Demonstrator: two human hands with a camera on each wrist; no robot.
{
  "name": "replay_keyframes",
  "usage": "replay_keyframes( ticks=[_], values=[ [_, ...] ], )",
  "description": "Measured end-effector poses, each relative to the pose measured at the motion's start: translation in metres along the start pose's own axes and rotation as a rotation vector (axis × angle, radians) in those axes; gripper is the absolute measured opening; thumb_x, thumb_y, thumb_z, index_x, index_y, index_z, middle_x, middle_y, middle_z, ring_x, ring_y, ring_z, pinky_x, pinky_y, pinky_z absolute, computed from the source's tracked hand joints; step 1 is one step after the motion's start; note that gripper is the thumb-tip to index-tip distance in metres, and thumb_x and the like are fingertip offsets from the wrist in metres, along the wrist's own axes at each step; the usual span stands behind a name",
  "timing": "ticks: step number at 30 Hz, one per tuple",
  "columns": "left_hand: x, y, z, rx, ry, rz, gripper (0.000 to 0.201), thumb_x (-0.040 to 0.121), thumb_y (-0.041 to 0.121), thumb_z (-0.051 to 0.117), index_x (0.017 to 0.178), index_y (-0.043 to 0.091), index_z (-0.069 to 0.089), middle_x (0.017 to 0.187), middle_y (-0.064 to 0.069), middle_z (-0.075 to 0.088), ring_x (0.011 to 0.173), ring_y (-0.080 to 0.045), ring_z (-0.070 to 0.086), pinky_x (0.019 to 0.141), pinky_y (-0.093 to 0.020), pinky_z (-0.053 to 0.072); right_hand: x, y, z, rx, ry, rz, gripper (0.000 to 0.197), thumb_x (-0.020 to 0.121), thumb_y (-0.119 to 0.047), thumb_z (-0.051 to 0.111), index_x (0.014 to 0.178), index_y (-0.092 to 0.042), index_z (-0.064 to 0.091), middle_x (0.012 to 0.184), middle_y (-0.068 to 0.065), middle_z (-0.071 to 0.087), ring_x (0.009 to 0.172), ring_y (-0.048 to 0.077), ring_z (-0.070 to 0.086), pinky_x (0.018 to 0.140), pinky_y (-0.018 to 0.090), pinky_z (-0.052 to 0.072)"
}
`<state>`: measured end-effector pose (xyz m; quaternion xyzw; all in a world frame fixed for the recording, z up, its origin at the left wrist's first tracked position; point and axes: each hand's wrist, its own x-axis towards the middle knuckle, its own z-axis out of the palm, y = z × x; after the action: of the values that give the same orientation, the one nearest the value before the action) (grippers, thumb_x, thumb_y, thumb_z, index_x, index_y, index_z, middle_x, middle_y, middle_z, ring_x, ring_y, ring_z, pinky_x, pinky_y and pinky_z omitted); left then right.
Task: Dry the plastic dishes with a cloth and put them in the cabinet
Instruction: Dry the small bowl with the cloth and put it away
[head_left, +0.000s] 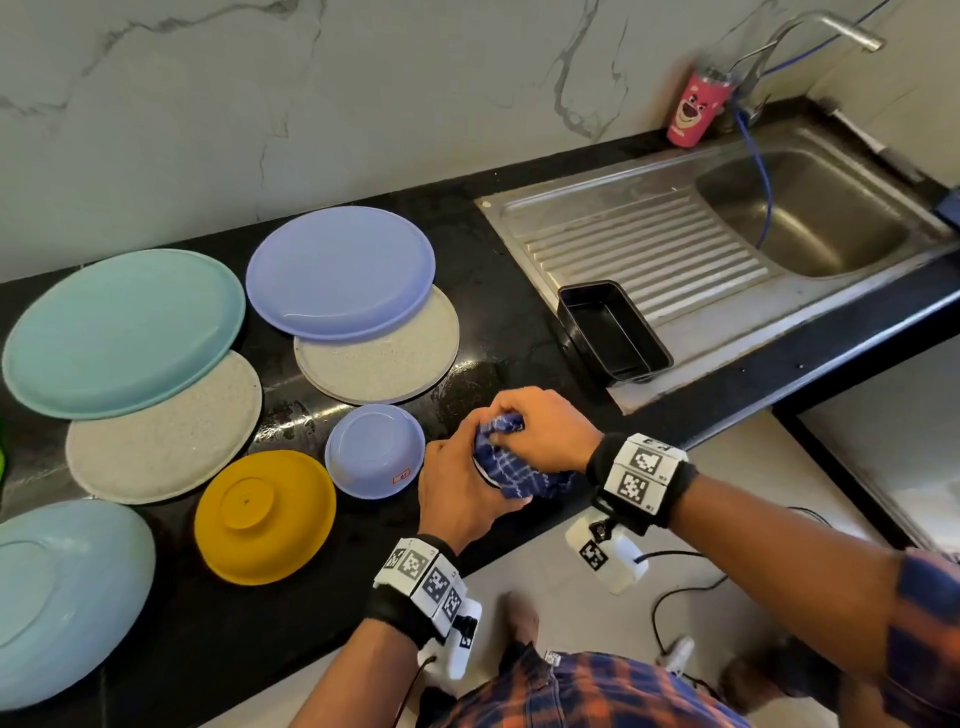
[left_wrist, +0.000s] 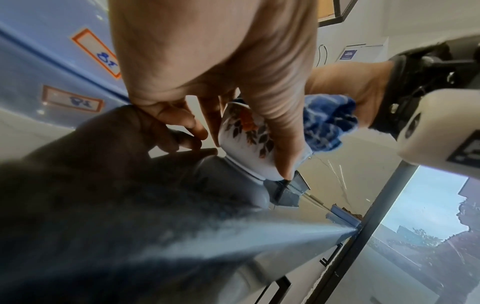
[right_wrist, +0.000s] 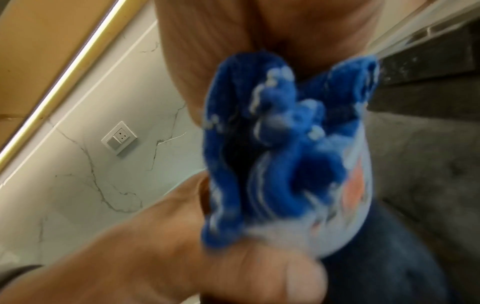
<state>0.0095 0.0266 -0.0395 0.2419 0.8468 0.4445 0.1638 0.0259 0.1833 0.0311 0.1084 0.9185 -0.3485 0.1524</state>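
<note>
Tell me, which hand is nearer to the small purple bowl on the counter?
Left. The left hand, gripping a white cup, is right beside the purple bowl. The right hand, holding the blue cloth, lies beyond the left hand, toward the sink.

The head view looks steeply down from above the black surface (head_left: 519, 291), the sink (head_left: 810, 218) to its far right. Both wrist views sit very close beneath the hands, facing along them; all three share the blue cloth (head_left: 511, 462) (left_wrist: 328, 123) (right_wrist: 280, 144).
</note>
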Motion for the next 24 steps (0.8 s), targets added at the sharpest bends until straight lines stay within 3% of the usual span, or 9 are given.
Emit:
replay_keyframes(
  ticks=[4, 6, 8, 11, 15, 19, 24],
  values=[
    [-0.004, 0.003, 0.002, 0.093, -0.024, 0.022, 0.094, 0.050, 0.059, 0.080, 0.131, 0.049, 0.034, 0.112, 0.019, 0.063, 0.102, -0.016, 0.059, 0.091, -0.040, 0.048, -0.002, -0.013, -0.037, -0.272, -0.455, -0.151, 0.023, 0.085, -0.017, 0.071, 0.102, -0.032, 0.077, 0.099, -0.011, 0.074, 0.090, 0.007, 0.067, 0.091, 0.035, 0.054],
    [-0.001, 0.001, 0.004, 0.076, -0.015, -0.018, 0.099, 0.047, 0.061, 0.078, 0.135, 0.049, 0.034, 0.113, 0.020, 0.063, 0.103, -0.016, 0.058, 0.088, -0.041, 0.050, 0.002, -0.027, -0.055, -0.432, -0.539, -0.208, 0.026, 0.085, -0.014, 0.071, 0.103, -0.031, 0.078, 0.099, -0.011, 0.075, 0.089, 0.006, 0.067, 0.087, 0.028, 0.054],
    [0.003, -0.002, 0.004, 0.041, -0.005, -0.044, 0.101, 0.045, 0.060, 0.080, 0.135, 0.046, 0.037, 0.113, 0.020, 0.063, 0.102, -0.016, 0.058, 0.088, -0.040, 0.050, 0.005, -0.039, -0.066, -0.551, -0.438, -0.271, 0.035, 0.083, -0.008, 0.065, 0.105, -0.032, 0.078, 0.103, -0.009, 0.075, 0.091, 0.012, 0.067, 0.081, 0.026, 0.053],
    [0.005, -0.004, 0.003, 0.043, -0.012, -0.063, 0.103, 0.045, 0.059, 0.081, 0.136, 0.045, 0.035, 0.115, 0.020, 0.059, 0.105, -0.017, 0.056, 0.092, -0.035, 0.048, 0.007, -0.046, -0.066, -0.719, -0.233, -0.359, 0.042, 0.081, -0.010, 0.062, 0.112, -0.036, 0.074, 0.110, -0.006, 0.073, 0.095, 0.021, 0.066, 0.079, 0.034, 0.055],
    [0.003, -0.002, 0.005, 0.066, -0.015, -0.104, 0.114, 0.047, 0.058, 0.084, 0.144, 0.043, 0.028, 0.121, 0.014, 0.059, 0.114, -0.017, 0.050, 0.096, -0.035, 0.045, 0.004, -0.034, -0.039, -0.883, -0.251, -0.452, 0.029, 0.091, -0.024, 0.063, 0.119, -0.032, 0.067, 0.111, 0.000, 0.069, 0.098, 0.027, 0.066, 0.079, 0.042, 0.057],
    [0.005, 0.009, 0.005, 0.037, -0.052, -0.138, 0.128, 0.048, 0.060, 0.088, 0.152, 0.046, 0.013, 0.136, 0.009, 0.052, 0.128, -0.016, 0.039, 0.104, -0.034, 0.036, 0.004, -0.024, -0.020, -0.846, -0.240, -0.429, 0.024, 0.093, -0.023, 0.064, 0.117, -0.023, 0.069, 0.108, 0.001, 0.069, 0.094, 0.025, 0.068, 0.079, 0.039, 0.058],
    [0.008, 0.010, 0.005, 0.060, -0.030, -0.128, 0.116, 0.045, 0.062, 0.087, 0.143, 0.043, 0.029, 0.130, 0.012, 0.056, 0.123, -0.018, 0.045, 0.101, -0.035, 0.044, 0.007, -0.022, -0.018, -0.809, -0.189, -0.407, 0.026, 0.094, -0.021, 0.063, 0.120, -0.024, 0.066, 0.114, -0.001, 0.066, 0.092, 0.024, 0.067, 0.075, 0.033, 0.056]
  ],
)
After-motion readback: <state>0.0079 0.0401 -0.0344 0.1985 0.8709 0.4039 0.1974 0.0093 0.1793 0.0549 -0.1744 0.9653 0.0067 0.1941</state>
